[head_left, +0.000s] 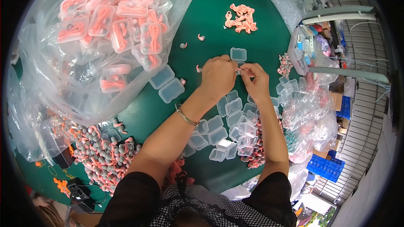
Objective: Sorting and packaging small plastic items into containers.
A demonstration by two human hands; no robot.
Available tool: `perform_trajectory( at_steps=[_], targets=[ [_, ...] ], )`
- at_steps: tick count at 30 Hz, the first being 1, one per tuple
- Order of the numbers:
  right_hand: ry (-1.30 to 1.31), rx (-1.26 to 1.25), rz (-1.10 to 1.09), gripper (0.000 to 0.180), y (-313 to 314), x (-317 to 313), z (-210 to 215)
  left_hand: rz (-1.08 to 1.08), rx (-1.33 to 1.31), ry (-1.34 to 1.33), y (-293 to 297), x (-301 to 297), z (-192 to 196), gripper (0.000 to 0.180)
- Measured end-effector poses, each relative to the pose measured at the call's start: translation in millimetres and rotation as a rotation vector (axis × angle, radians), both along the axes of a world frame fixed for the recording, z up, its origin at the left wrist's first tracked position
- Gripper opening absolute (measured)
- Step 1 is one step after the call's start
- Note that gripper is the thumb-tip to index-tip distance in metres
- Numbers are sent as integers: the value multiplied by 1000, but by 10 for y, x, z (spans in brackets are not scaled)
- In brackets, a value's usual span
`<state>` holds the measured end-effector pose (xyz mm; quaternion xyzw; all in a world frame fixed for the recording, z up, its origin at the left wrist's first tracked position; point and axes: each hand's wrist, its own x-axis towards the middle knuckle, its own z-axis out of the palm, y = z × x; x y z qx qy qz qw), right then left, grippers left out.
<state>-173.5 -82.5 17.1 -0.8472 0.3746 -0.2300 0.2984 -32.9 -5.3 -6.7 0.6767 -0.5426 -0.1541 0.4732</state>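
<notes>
My left hand [219,75] is closed in a fist-like grip, its fingers curled out of sight. Close beside it, my right hand [256,79] pinches with thumb and forefinger. A tiny pale piece [239,71] shows between the two hands, too small to name. Just beyond them an open clear plastic case [238,54] lies on the green table, partly covered by the hands. A pink-and-grey earbud tip [198,69] lies left of my left hand, and two similar ones [201,37] are farther off. An open empty case [166,83] rests left of my left forearm.
A clear plastic bag [177,0] full of cases with coiled pink cords stands at left. Looped pink cords [243,18] lie at the far middle. Many pink-and-grey earbud pieces [105,155] are heaped at near left. Empty clear cases [216,134] spread between my forearms.
</notes>
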Motion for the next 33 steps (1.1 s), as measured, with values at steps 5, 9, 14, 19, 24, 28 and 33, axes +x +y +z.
perform_trajectory(
  at_steps=[5, 9, 14, 19, 24, 28, 33],
  targets=[
    [65, -48, 19, 14, -18, -8, 25, -41, 33, -19, 29, 4, 40, 9],
    [25, -2, 5, 13, -214, 61, 42, -53, 80, -86, 48, 17, 17, 17],
    [18, -323, -93, 16, -935, 412, 17, -70, 118, -85, 18, -21, 106, 33],
    [334, -479, -275, 11, -1185, 671, -172, -79, 94, -98, 34, -10, 44, 41],
    [419, -471, -253, 11, -1194, 603, -122, -89, 112, -95, 34, 24, 45, 41],
    [193, -711, -92, 15, -1219, 498, -216, -100, 121, -99, 42, 4, 81, 41],
    [207, -540, -98, 14, -1271, 487, -209, -112, 124, -64, 58, 13, 98, 42]
  ],
)
